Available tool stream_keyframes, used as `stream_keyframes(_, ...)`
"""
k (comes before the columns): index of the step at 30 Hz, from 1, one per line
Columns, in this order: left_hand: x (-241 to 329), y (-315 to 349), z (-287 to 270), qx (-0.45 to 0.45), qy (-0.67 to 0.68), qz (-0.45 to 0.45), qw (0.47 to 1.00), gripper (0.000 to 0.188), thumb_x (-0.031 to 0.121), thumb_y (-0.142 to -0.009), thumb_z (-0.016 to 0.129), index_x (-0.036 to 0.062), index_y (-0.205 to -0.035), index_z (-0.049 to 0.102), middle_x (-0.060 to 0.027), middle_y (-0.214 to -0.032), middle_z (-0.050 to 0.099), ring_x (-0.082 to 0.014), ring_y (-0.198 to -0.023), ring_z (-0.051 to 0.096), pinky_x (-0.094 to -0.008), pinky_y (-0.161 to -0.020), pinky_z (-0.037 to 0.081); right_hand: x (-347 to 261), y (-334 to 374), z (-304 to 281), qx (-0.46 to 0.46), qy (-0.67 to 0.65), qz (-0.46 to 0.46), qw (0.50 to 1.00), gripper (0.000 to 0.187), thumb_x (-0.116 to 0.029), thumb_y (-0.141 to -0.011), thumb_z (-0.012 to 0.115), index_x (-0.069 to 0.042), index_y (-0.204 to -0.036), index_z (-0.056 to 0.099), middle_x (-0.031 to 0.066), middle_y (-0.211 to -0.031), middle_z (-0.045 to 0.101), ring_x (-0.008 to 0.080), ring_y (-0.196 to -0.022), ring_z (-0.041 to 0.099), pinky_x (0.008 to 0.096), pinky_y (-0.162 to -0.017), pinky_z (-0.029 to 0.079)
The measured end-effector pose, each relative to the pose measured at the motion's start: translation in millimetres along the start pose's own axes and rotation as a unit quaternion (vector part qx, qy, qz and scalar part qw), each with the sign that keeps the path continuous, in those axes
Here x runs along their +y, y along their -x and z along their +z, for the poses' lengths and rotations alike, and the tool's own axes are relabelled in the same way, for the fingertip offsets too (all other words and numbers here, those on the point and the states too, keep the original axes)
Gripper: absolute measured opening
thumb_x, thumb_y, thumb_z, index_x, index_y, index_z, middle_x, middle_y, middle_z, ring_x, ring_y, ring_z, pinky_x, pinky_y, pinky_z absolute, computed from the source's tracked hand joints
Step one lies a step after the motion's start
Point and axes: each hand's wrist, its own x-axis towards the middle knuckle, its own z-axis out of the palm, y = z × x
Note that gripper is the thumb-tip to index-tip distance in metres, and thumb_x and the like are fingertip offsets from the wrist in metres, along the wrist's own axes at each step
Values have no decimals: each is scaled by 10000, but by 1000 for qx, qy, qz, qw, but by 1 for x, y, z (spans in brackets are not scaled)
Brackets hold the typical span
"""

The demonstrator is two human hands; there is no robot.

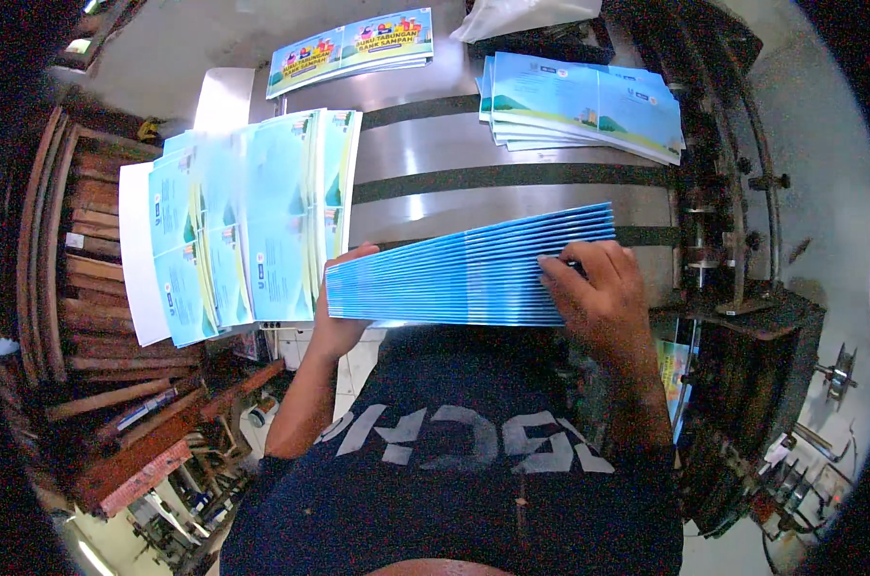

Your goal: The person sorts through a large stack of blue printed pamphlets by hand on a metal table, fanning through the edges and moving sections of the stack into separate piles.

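In front of my body a thick stack of blue printed sheets [435,278] is tilted and fanned, so its edges show as many thin stripes. My left hand [344,322] grips the stack's left end, with its fingers partly hidden behind it. At the right end my right hand [603,288] is closed, thumb and curled fingers against the sheet edges. Something small and dark shows between those fingers; I cannot make out what it is. Left of the held stack lies a spread pile of blue-green printed sheets [281,221], overlapping one another.
A metal worktable [411,149] with dark strips lies beyond my hands. More printed sheets [584,101] rest at its back right, and a pile with colourful yellow-lettered covers [349,56] at the back. Machine rails [766,192] stand on the right, a slatted wooden rack [99,250] on the left.
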Motion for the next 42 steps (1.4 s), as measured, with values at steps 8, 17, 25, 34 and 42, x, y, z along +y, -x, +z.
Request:
stream_keyframes(8, -1, 1, -4, -20, -46, -2, 999, 568, 137, -748, 761, 40, -1251, 515, -141, -1265, 524, -292, -1245, 481, -386, -1041, 382, -2, -11, -5, -22, -9, 15, 1000, 84, -118, -782, 653, -74, -853, 652, 57, -804, 582, 250, -779, 567, 391, -683, 427)
stream_keyframes(17, -12, 1, -9, -73, -51, 12, 996, 547, 123, -775, 739, 50, -1263, 504, -148, -1279, 506, -307, -1268, 459, -399, -1050, 372, 10, -37, -14, -121, 18, -19, 992, 82, -167, -785, 557, -122, -802, 623, 59, -763, 553, 247, -733, 579, 390, -650, 446)
stream_keyframes(25, 7, 2, -7, -38, -114, 48, 992, 558, 127, -793, 728, 21, -1282, 480, -166, -1260, 506, -289, -1206, 493, -374, -1045, 366, 17, -58, -23, -33, 26, -130, 991, 45, -132, -761, 615, -108, -789, 641, 58, -751, 589, 238, -738, 589, 377, -735, 442)
stream_keyframes(34, -9, 1, -7, -40, -59, 23, 997, 583, 129, -748, 766, 41, -1261, 506, -150, -1256, 512, -306, -1237, 480, -393, -1040, 376, 207, -99, -28, 44, 238, 126, 962, 399, -230, -867, 612, -129, -1252, 594, 152, -1199, 593, 301, -1078, 572, 364, -959, 405)
stream_keyframes(42, 2, 4, -1, 5, 13, 34, 999, 551, 71, -703, 786, 51, -1189, 528, -151, -1279, 529, -286, -1239, 488, -388, -1036, 386, 157, -63, 51, 54, -77, 109, 990, 536, -441, -862, 603, -133, -1295, 535, 124, -1253, 569, 287, -1111, 561, 416, -963, 427)
